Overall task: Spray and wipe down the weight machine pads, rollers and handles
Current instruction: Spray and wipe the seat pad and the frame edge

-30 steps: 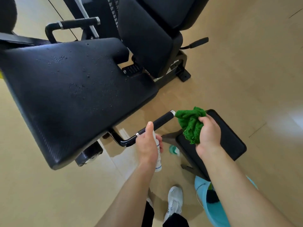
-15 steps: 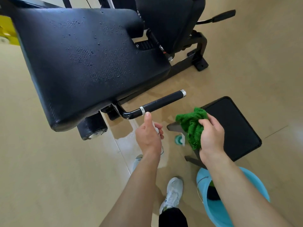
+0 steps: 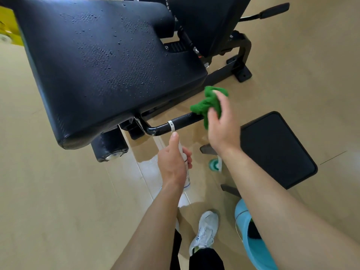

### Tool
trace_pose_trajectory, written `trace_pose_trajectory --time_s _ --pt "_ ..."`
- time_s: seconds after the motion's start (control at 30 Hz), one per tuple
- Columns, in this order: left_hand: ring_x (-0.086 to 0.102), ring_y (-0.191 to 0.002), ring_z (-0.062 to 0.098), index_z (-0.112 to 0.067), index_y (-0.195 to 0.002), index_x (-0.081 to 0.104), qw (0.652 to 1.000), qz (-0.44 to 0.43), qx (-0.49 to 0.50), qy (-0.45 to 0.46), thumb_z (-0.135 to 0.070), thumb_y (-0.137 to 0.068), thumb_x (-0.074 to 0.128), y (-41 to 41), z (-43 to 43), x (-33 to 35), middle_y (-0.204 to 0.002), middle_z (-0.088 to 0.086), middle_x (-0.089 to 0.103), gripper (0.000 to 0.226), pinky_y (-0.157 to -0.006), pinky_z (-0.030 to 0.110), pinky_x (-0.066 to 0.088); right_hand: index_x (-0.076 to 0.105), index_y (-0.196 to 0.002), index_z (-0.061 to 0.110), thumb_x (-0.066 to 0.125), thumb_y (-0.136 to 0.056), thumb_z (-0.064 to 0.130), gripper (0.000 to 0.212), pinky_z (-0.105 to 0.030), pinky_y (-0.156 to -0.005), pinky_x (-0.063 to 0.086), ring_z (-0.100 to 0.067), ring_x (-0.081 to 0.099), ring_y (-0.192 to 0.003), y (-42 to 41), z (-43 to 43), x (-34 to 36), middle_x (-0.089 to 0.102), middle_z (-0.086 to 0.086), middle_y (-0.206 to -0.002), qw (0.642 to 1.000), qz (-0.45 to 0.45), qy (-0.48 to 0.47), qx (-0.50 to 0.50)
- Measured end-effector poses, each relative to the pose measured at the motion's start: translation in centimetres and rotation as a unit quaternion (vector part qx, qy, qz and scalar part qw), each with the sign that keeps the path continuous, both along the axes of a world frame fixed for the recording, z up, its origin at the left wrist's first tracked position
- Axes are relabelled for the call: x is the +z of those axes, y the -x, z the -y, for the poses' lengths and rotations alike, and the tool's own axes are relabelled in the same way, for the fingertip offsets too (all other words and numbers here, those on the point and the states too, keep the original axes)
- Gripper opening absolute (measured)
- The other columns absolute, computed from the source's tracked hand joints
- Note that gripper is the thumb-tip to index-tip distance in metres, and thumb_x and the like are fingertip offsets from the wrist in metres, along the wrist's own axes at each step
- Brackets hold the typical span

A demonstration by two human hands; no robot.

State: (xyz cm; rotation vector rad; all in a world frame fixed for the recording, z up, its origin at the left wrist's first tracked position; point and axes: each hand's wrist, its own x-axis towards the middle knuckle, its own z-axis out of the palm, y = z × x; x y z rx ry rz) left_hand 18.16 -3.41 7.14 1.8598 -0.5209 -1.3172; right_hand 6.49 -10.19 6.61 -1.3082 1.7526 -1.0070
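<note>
– Handle (image 3: pixel 181 121): position?
– It projects from under the near edge of the seat pad (image 3: pixel 109 61), which is beaded with droplets. A roller (image 3: pixel 109 147) sits below the same edge.
– State of the cloth (image 3: pixel 208 103)?
– Green, bunched, draped over the handle's outer end and touching it. The right hand (image 3: pixel 222 123) grips it, fingers curled into the fabric.
– And the left hand (image 3: pixel 173 162)?
– Fingers wrapped round a white spray bottle (image 3: pixel 187 177), one digit extended over its top, just below the handle's silver ring (image 3: pixel 171 126).
– On the floor (image 3: pixel 58 191)?
– A blue bucket (image 3: pixel 243 217) stands beside the black footplate (image 3: pixel 276 149).
</note>
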Motion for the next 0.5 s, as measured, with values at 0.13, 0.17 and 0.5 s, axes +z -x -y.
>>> trace_pose_trajectory --time_s 0.13,0.17,0.5 --pt "0.050 -0.045 0.021 -0.011 -0.047 0.061 0.999 -0.001 0.011 0.032 -0.045 -0.108 0.044 -2.7 1.0 0.5 -0.048 0.011 0.054 0.072 -0.052 0.029 0.045 0.064 -0.130 0.019 0.052 -0.096 0.024 0.036 -0.038 -0.090 0.043 -0.028 0.056 -0.100 -4.8 0.5 -2.9 0.066 -0.005 -0.117 0.955 -0.213 0.104 0.176" --pt "0.050 -0.045 0.020 -0.011 -0.046 0.060 0.999 -0.004 0.018 0.037 -0.045 -0.108 0.043 -3.3 1.5 0.7 -0.048 0.011 0.054 0.072 -0.054 0.030 0.045 0.065 -0.130 0.021 0.053 -0.097 0.029 0.036 -0.041 -0.092 0.043 -0.029 0.055 -0.102 -5.4 0.1 -3.5 0.065 -0.006 -0.121 0.941 -0.247 0.129 0.190" --pt "0.049 -0.046 0.020 -0.015 -0.045 0.057 0.998 -0.029 -0.033 0.036 -0.054 -0.100 0.043 -2.0 4.2 0.6 -0.050 0.009 0.053 0.069 -0.059 0.033 0.044 0.064 -0.127 0.027 0.038 -0.102 0.039 0.038 -0.039 -0.081 0.049 -0.025 0.056 -0.093 4.9 6.4 -5.5 0.059 -0.005 -0.102 0.941 -0.258 0.019 0.217"
